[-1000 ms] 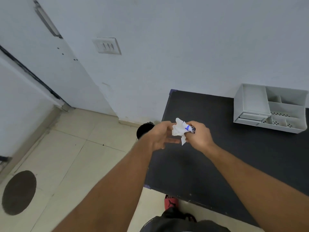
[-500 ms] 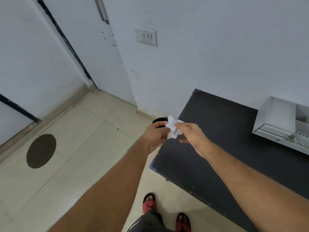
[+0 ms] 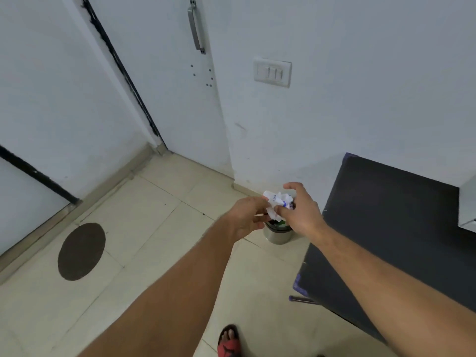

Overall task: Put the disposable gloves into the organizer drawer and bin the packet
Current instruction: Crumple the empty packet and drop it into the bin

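Observation:
A crumpled white packet (image 3: 277, 203) with blue print is pinched between my left hand (image 3: 248, 217) and my right hand (image 3: 302, 211), both stretched out in front of me. They hold it directly above a small metal bin (image 3: 279, 234) that stands on the floor next to the black table (image 3: 386, 228). The bin's opening is mostly hidden behind my hands; something dark and green shows inside. Only a white corner of the organizer (image 3: 467, 210) is visible at the right edge. No gloves are in sight.
A white door with a metal handle (image 3: 196, 28) and a wall switch plate (image 3: 273, 73) are ahead. A dark round mark (image 3: 81, 251) lies on the tiled floor at left. My foot in a red sandal (image 3: 229, 341) is at the bottom.
My view has swung left and down, away from the table and organizer. Both hands carried the packet off the table edge to above the bin, which is now visible.

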